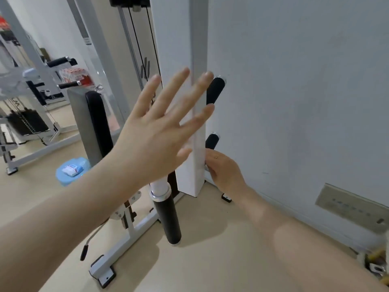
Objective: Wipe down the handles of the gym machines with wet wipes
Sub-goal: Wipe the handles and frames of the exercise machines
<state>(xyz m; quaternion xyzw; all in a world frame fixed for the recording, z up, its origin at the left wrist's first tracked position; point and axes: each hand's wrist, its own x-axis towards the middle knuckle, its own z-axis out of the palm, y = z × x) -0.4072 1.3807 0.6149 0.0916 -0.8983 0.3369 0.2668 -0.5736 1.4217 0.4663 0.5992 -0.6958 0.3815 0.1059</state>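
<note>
- I am spreading my left hand (155, 131) flat, fingers apart, against the white post (196, 102) to steady myself.
- My right hand (224, 168) is reaching behind it, curling round the lower black handle (211, 141); wipe unseen.

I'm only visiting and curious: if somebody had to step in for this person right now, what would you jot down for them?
Left hand: open, fingers spread before the white post, holding nothing.
Right hand: reaching behind the post at the base of the lower black handle; its fingers are hidden.
Upper black handle sits just above.
Wipes pack lies on the blue stool, off to the left.
Done: cannot tell.
Left: no wipe in view in either hand; the near black grip and the far machine's handles also wait.
</note>
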